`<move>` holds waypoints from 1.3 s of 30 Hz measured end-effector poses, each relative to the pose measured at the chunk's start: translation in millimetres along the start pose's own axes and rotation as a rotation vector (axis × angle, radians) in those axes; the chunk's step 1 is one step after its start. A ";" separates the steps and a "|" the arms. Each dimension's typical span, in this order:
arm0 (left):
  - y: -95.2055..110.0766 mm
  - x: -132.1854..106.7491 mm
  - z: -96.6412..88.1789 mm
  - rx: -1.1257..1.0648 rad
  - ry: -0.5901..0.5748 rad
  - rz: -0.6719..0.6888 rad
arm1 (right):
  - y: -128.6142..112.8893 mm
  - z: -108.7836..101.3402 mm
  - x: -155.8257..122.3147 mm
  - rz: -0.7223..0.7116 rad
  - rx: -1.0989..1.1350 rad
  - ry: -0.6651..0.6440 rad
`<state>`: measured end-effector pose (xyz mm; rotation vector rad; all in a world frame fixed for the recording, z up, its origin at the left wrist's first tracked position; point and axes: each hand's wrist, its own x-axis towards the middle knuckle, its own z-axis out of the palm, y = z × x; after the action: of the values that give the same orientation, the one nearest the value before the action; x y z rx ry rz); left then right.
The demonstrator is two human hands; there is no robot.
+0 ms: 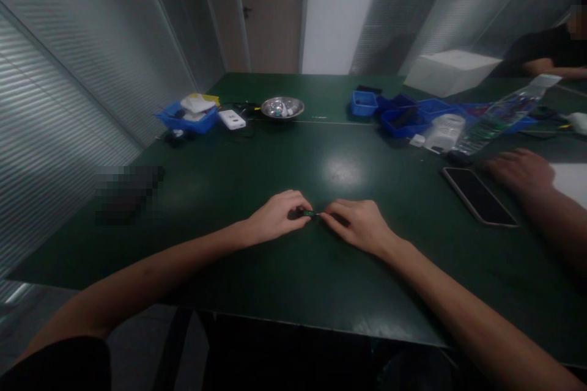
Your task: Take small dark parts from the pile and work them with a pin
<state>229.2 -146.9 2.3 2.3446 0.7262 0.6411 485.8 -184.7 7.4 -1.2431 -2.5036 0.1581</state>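
Note:
My left hand (277, 215) and my right hand (360, 224) rest on the dark green table (293, 281), fingertips meeting at the middle. Between them is a small dark part (310, 214) with a greenish end. My left hand's fingers are curled round it. My right hand pinches at its right end, and what that pinch holds is too small to make out.
A phone (479, 195) lies face up at the right, beside another person's hand (520, 171). At the back stand blue bins (188, 116), a metal bowl (282, 107), more blue bins (403, 116), a plastic bottle (504, 113) and a white box (452, 71).

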 end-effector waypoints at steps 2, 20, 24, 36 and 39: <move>-0.6 -0.1 0.0 -0.002 -0.003 0.016 | 0.4 -0.2 0.1 -0.007 0.007 -0.015; 1.1 -1.4 -1.4 0.000 -0.017 -0.023 | -1.6 -4.1 2.1 -0.008 0.081 -0.039; -0.7 -1.9 -0.1 0.012 -0.010 -0.014 | -1.2 -4.1 1.0 -0.033 0.042 -0.066; 2.5 2.1 -0.9 0.012 -0.026 0.011 | -16.6 6.1 13.9 -0.052 0.053 -0.038; 3.6 0.4 -3.1 0.027 -0.023 -0.004 | -16.3 4.0 12.7 -0.036 0.118 0.003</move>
<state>228.8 -147.9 6.9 2.3709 0.7335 0.6050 465.0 -184.4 10.9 -1.1501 -2.4738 0.2904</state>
